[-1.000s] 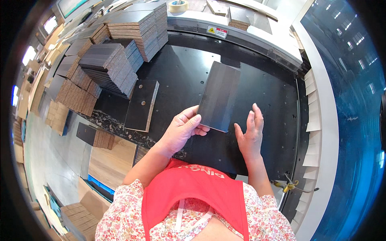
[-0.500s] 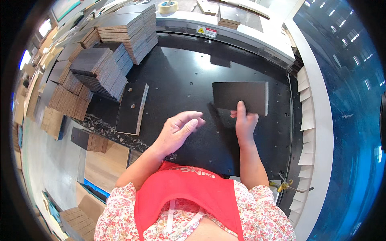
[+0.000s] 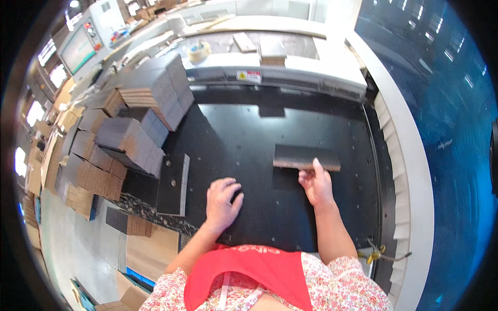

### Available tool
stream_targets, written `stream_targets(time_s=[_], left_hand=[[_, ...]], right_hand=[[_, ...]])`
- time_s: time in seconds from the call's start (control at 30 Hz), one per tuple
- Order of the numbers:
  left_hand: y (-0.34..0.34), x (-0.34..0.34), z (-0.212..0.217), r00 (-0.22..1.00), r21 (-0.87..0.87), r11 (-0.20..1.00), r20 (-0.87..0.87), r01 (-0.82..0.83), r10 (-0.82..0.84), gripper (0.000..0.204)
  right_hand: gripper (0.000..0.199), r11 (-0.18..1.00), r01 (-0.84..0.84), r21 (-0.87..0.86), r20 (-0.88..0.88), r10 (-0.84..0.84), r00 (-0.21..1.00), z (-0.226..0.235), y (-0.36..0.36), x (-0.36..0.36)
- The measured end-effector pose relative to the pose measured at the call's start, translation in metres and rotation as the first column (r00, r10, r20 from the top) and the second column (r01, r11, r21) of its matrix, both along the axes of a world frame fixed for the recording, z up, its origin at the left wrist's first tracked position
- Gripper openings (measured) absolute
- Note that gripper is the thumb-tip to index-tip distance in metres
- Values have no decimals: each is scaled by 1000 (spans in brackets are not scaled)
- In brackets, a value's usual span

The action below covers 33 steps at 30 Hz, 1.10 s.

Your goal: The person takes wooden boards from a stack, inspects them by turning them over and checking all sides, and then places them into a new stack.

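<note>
Holding a dark board [image 3: 305,153] in the right grip [image 3: 315,187], closed on the middle of its near long edge, with the thumb on top and the fingers bent below. Carrying this board over the right part of a black table [image 3: 228,140], turned crosswise, with the brown raw edge toward the body. Placing the left grip [image 3: 223,203] well apart from it, on its left, half curled and empty; cannot tell about contact between these fingers and the table. Seeing, to the left of the left grip, a second board [image 3: 168,193] flat on the table, with two round marks on its dark face. Seeing farther left several stacks of boards [image 3: 142,147], close together, dark on top and brown along the edges. Finding beyond the far side a tape roll [image 3: 198,52] and a warning label [image 3: 249,76]. Wearing a red apron [image 3: 246,272] over a flowered shirt [image 3: 353,282].
</note>
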<state>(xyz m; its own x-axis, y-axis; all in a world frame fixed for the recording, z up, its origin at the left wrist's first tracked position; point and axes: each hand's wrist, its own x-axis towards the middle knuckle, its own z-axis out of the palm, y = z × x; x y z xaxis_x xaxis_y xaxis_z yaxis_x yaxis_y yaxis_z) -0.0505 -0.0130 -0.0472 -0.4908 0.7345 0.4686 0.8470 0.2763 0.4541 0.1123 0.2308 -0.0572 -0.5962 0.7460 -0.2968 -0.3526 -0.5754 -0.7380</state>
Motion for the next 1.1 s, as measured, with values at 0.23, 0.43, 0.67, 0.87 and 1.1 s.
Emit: stream_targets(time_s=[0.23,0.43,0.67,0.87,1.1], left_hand=[[40,-1,7,998,24,998,24,53,-53,59],[89,-20,-5,986,128,978,-42,167,-163,44],[88,-22,-8,985,157,976,63,149,-161,37],[85,-12,2,964,123,957,-74,262,-255,42],[86,-13,-3,959,141,950,11,280,-284,37]], right_hand=[[28,981,-148,124,116,133,984,5,-13,2],[38,930,-309,200,240,260,935,24,-26,5],[28,-209,-231,950,78,-558,826,40,-52,-2],[30,-226,-358,906,178,-565,806,19,-43,-4],[29,-181,-343,922,194,-548,813,13,-33,-2]])
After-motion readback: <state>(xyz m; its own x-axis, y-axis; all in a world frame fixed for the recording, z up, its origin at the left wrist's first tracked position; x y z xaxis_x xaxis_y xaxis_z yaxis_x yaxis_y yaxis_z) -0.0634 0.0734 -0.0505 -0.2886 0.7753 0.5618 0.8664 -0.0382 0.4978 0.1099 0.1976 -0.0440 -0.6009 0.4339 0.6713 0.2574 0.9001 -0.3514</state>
